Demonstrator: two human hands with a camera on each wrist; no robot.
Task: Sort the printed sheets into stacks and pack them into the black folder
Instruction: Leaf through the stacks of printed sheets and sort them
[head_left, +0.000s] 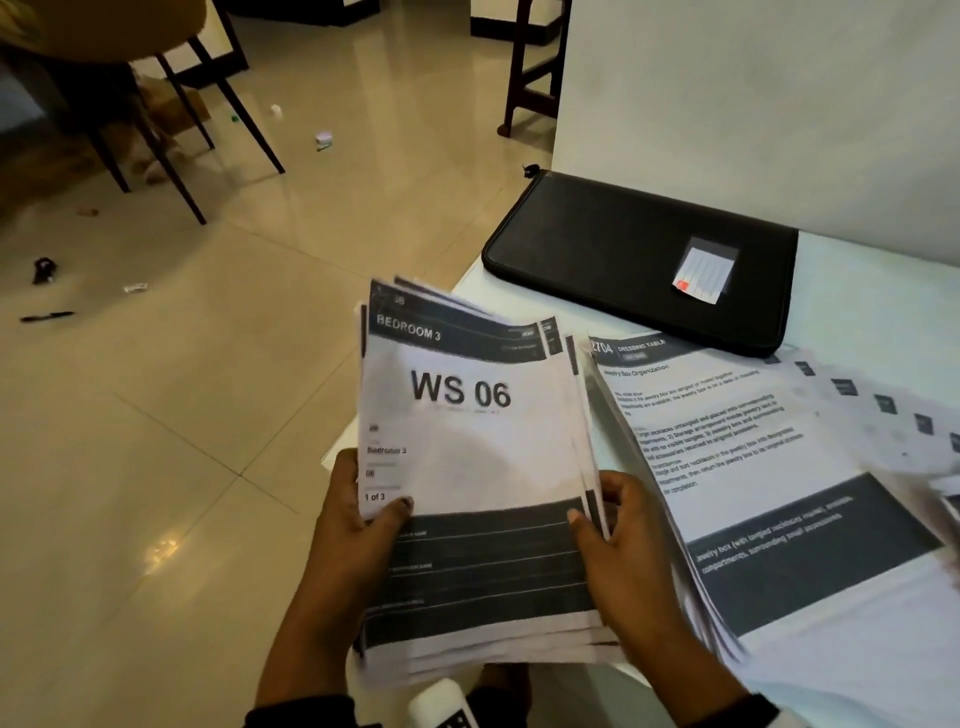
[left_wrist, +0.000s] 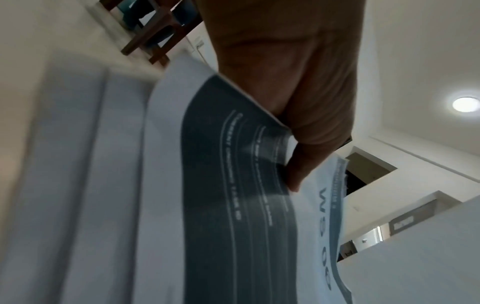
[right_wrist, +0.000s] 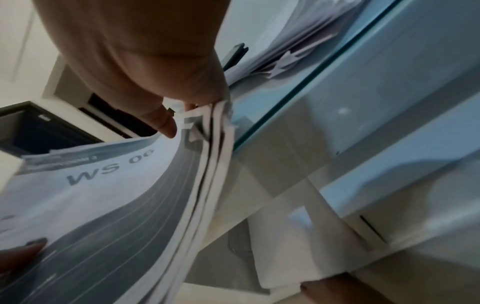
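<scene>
Head view alone: black folder (head_left: 639, 260), zipped shut.

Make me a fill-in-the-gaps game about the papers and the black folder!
1. The top sheet of the held stack says WS ____ in big letters.
2. Both the left hand and the right hand hold the stack, so the number of hands on it is ____.
3. The black folder lies on the white table, and it is ____, not open.
4. The header above the big letters reads ____ 3.

Missing words: 06; two; closed; BEDROOM
</scene>
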